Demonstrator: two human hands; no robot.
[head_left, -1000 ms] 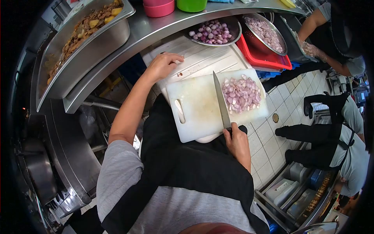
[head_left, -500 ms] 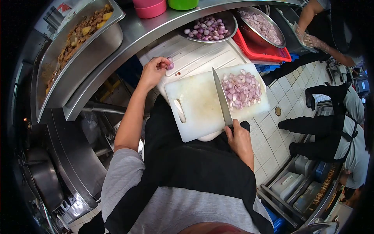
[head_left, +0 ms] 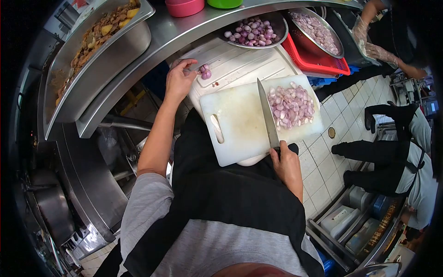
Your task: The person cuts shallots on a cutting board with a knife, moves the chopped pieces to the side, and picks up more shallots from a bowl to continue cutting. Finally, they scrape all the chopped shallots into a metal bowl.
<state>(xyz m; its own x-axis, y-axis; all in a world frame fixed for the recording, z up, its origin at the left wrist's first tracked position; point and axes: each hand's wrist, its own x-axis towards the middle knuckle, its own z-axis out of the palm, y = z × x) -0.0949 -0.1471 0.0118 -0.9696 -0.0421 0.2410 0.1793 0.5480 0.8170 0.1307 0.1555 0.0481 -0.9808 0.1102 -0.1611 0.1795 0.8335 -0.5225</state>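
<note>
My right hand (head_left: pixel 287 165) is wrapped round the dark handle of a kitchen knife (head_left: pixel 268 115). Its long blade stands across the white cutting board (head_left: pixel 237 124), just left of a pile of sliced shallots (head_left: pixel 291 107). Over the left part of the white plastic lid-like surface (head_left: pixel 230 64) under the board, my left hand (head_left: pixel 180 79) has its fingers apart. A few whole peeled shallots (head_left: pixel 206 72) lie just right of its fingertips. Small reddish scraps (head_left: pixel 215 84) rest nearby on that surface.
A metal bowl of whole shallots (head_left: pixel 251 32) and a colander of peeled shallots (head_left: pixel 316 33) over a red basket (head_left: pixel 293 51) stand at the back. A steel counter (head_left: pixel 180 33) curves along the left. Gloved hands (head_left: pixel 376 51) of a co-worker are at upper right; another person (head_left: pixel 417 152) stands right.
My left hand has moved slightly left from the shallots and its fingers have opened, leaving them on the white surface. My right hand still holds the knife. The view has shifted slightly.
</note>
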